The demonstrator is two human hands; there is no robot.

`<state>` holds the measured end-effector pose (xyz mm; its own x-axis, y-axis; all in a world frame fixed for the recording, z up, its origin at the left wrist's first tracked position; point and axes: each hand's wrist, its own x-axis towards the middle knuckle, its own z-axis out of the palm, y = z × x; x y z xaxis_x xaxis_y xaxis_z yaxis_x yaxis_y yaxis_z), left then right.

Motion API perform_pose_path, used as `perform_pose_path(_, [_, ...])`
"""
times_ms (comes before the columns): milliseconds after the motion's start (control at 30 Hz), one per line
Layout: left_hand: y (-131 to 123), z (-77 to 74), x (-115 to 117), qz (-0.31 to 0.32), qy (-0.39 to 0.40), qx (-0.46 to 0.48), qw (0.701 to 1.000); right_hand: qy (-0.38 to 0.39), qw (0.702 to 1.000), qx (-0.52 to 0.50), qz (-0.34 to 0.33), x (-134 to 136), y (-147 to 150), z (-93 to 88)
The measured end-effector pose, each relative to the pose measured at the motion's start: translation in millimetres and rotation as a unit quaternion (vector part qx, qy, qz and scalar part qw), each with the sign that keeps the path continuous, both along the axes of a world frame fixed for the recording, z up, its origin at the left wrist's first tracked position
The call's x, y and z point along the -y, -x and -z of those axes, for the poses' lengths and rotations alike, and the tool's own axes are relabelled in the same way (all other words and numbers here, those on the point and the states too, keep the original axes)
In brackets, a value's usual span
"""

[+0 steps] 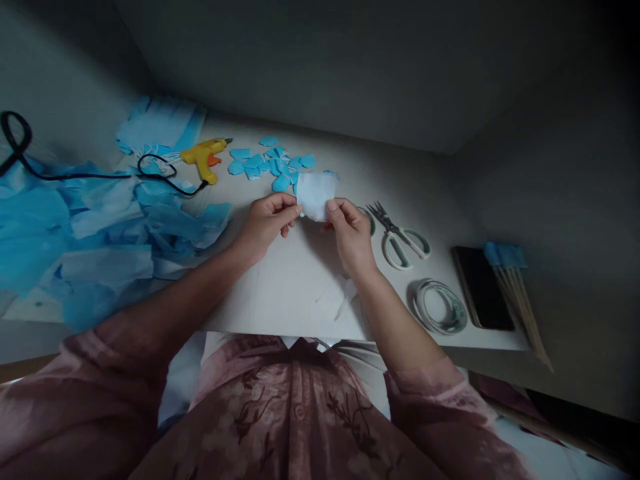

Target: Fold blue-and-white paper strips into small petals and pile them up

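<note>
Between my two hands is a small, roughly square piece of pale, thin fabric [316,196], held up above the table. My left hand [267,223] pinches its lower left corner between thumb and fingers. On the opposite side, my right hand [351,233] grips the lower right edge, thumb on the front. Just beyond the piece lies a loose group of small cut blue pieces [281,181], partly covered by it. White-handled scissors [397,237] rest to the right of my right hand, blades pointing away. A roll, mostly hidden, sits behind that hand.
A yellow glue gun [203,159] with a black cord lies at the back left. Heaped blue and white fabric scraps [115,227] cover the left side. On the right are a roll of tape [439,307], a black phone [483,287] and several blue-tipped sticks [520,300].
</note>
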<state>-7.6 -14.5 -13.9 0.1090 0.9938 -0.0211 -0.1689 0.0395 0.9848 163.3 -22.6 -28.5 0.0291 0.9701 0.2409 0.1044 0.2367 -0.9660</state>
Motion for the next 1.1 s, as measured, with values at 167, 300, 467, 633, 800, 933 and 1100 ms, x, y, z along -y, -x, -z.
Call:
perform_pose_path(167, [0.6, 2.9, -1.5, -0.01, -0.014, 0.013, 1.0, -0.001, 1.0, -0.023, 0.008, -1.5, -0.8, 0.9])
perform_pose_path(300, [1.0, 0.9, -1.2, 0.002, -0.012, 0.005, 1.0, 0.004, 0.999, -0.048, 0.003, -1.1, -0.4, 0.5])
perform_pose_path(467, [-0.3, -0.4, -0.3, -0.015, -0.021, 0.002, 1.0, 0.021, 0.998, -0.058, -0.017, 0.4, 1.4, -1.3])
perform_pose_path(633, [-1.1, 2.2, -0.9, -0.028, -0.042, 0.006, 0.999, 0.024, 0.998, -0.034, -0.05, -1.1, 3.2, 3.1])
perform_pose_path(800, [0.3, -0.5, -2.6, -0.036, -0.056, -0.008, 0.998, 0.016, 0.997, -0.051, -0.048, -6.9, 0.0, 7.0])
perform_pose_path(933, [2.1, -5.2, -3.5, -0.045, -0.062, -0.01, 0.997, 0.024, 0.996, -0.075, -0.031, -10.2, -5.2, 3.5])
perform_pose_path(1100, [3.5, -4.1, -4.7, -0.031, -0.069, -0.007, 0.997, 0.059, 0.993, -0.085, -0.053, -9.7, -9.3, -0.7])
